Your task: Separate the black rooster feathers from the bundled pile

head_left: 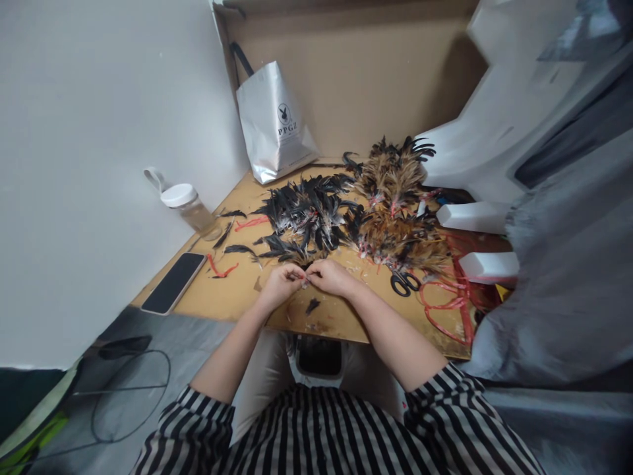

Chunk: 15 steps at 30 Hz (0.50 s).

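Note:
My left hand (284, 285) and my right hand (332, 277) meet near the front of the yellowish table, fingertips pinched together. Between them is a small bunch of feathers; its pale lower end pokes out below the fingertips, and most of it is hidden by the fingers. Just beyond my hands lies a heap of black feathers (304, 211). Brown feather bundles (403, 237) tied with reddish string are to the right, with more brown bundles (393, 171) behind. A small dark feather tuft (312, 306) rests on the table close to me.
Black-handled scissors (405, 284) lie right of my hands, beside tangled red plastic string (448, 300). On the left are a phone (174, 284), a lidded bottle (190, 208) and loose red strips (221, 269). A silver bag (274, 125) stands at the back. White machine-like parts (487, 267) jut in from the right.

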Motion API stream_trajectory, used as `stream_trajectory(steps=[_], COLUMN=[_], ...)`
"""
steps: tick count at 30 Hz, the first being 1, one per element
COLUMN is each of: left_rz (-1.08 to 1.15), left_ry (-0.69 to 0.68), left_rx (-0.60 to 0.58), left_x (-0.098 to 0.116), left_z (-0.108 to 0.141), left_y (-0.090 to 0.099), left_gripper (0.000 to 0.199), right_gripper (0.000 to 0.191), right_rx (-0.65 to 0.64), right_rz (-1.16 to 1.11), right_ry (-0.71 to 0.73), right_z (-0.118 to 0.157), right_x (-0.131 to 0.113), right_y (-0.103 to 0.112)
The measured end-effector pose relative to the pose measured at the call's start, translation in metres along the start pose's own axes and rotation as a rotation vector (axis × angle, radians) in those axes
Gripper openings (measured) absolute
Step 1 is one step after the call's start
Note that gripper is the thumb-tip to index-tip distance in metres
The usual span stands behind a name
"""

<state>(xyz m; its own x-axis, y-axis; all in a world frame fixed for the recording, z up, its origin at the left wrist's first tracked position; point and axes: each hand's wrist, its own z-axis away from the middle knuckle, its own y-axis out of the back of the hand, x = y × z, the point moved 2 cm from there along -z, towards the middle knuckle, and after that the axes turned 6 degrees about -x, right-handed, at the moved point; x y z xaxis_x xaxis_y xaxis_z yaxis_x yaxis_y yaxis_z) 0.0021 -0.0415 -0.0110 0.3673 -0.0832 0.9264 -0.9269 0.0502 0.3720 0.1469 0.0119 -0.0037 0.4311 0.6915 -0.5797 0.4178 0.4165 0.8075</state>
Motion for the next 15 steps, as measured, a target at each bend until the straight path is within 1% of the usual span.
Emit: stream_trajectory(steps=[2, 5, 9, 12, 15], left_rz=[-0.086, -0.277, -0.533, -0.661, -0.732], left_ry=[-0.035, -0.087, -0.198, -0.289, -0.324], left_rx=[0.013, 0.034, 0.054, 0.078, 0.129], left_x=[0.001, 0.004, 0.010, 0.011, 0.010], left_z=[0.001, 0.003, 0.005, 0.005, 0.006], left_y=[0.000, 0.000, -0.002, -0.003, -0.003], left_gripper=[0.008, 0.012, 0.017, 0.019, 0.017], right_gripper=[0.020, 0.021, 0.021, 0.021, 0.020], right_rx=[-0.009, -0.015, -0.002, 0.009, 0.015], right_rz=[0.028, 0.069, 0.114, 0.116, 0.098], right_ry=[-0.016, -0.038, -0.064, -0.070, -0.095], right_z=[0.000, 0.000, 0.000, 0.000, -0.001], right_x=[-0.001, -0.002, -0.003, -0.003, -0.003], right_y=[0.000, 0.001, 0.000, -0.001, -0.001])
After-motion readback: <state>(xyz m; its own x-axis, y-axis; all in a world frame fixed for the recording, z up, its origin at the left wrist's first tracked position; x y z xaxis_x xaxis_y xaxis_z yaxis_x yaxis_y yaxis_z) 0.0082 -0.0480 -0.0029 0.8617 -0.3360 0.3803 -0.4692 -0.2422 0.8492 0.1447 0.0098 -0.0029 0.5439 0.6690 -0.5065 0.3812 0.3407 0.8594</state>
